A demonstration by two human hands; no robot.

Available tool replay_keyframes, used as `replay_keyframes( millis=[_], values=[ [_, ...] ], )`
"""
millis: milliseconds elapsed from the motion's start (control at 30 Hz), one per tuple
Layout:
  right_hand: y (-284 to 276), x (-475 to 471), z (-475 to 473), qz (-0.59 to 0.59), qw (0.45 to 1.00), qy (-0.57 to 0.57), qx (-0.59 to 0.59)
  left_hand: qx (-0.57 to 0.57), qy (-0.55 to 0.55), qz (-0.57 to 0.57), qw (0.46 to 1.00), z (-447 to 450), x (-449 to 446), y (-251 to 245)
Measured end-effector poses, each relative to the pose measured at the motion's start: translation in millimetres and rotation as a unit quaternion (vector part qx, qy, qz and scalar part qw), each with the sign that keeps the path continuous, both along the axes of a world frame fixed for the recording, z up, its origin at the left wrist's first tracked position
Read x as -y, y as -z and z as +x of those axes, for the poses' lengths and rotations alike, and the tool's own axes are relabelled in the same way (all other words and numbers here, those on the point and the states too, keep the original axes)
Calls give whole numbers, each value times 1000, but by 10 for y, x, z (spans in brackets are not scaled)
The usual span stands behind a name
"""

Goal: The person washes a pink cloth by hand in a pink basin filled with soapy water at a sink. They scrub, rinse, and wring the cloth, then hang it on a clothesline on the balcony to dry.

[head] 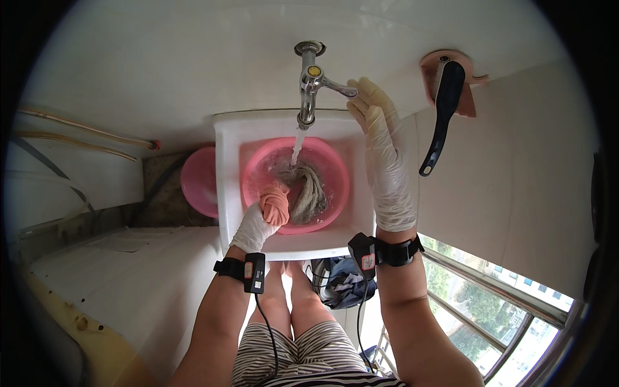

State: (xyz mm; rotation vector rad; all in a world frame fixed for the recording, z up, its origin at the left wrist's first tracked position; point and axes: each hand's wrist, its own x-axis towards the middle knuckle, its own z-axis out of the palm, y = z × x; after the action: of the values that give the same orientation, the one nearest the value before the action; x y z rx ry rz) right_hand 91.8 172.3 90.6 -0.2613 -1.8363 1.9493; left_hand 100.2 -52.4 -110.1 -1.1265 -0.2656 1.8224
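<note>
My left hand (254, 227), in a white glove, grips a bunched coral cloth (274, 205) over the near left rim of a pink basin (344, 184). My right hand (379, 140), in a pale translucent glove, reaches up to the lever (341, 88) of a chrome tap (307, 94). Its fingers are extended, the tips at the lever's end, and it does not grasp the lever. Water (298, 147) runs from the spout into the basin. A soaked grey cloth (309, 196) lies twisted in that basin, which stands inside a white sink (232, 121).
Left of the sink sits another pink basin (199, 181). A dark-handled brush (445, 111) hangs from a pink wall holder (469, 104) on the right. Dark clothes (346, 285) lie in a container below the sink's front. A window with metal rails (493, 275) is at lower right.
</note>
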Motion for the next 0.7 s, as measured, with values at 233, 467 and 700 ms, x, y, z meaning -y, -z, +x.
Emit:
replay_keyframes(
  millis=[233, 467, 700],
  values=[
    [-343, 132, 33, -3, 995, -23, 98, 223, -105, 193, 950, 44, 12, 37],
    [-358, 138, 167, -52, 979, -163, 115, -698, 260, -206, 634, 46, 195, -571],
    [245, 246, 625, 378, 871, -251, 188, -749, 317, -175, 556, -29, 64, -1722]
  ],
)
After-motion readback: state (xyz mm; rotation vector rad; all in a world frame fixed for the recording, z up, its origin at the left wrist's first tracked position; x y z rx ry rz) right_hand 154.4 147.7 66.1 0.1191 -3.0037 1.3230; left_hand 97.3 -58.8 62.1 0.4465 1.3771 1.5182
